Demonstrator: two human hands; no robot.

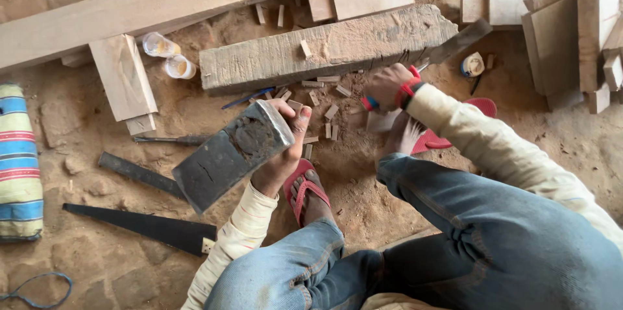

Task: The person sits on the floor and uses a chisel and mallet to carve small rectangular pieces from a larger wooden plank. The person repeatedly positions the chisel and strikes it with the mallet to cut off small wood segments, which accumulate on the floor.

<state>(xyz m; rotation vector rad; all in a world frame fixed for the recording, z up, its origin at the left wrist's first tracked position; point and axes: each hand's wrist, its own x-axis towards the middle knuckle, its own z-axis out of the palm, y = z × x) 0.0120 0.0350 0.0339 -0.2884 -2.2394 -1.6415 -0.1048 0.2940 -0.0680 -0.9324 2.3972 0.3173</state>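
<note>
Two hands: both mine, both closed on tools.
Left hand (280, 148): fingers wrapped tight round a heavy dark wooden block (230, 153), used as a mallet, raised and tilted over the ground.
Right hand (388, 86): fist shut on a chisel (448, 47), red and blue handle, blade lying against the end of the rough timber beam (324, 47); red band on that wrist.
Work piece: a small pale board (383, 120) on the sand right below my right fist, just in front of the beam.
Done so far: lots of small wood chips (328, 112) scattered by the beam, so I judge cutting is well under way.
Left: can't tell how much; the cut itself is hidden by my fist.
Around: handsaw (146, 226) and flat metal file (139, 174) to the left, two plastic cups (170, 57), long plank (162, 2), stacked offcuts (571, 31) on the right.
</note>
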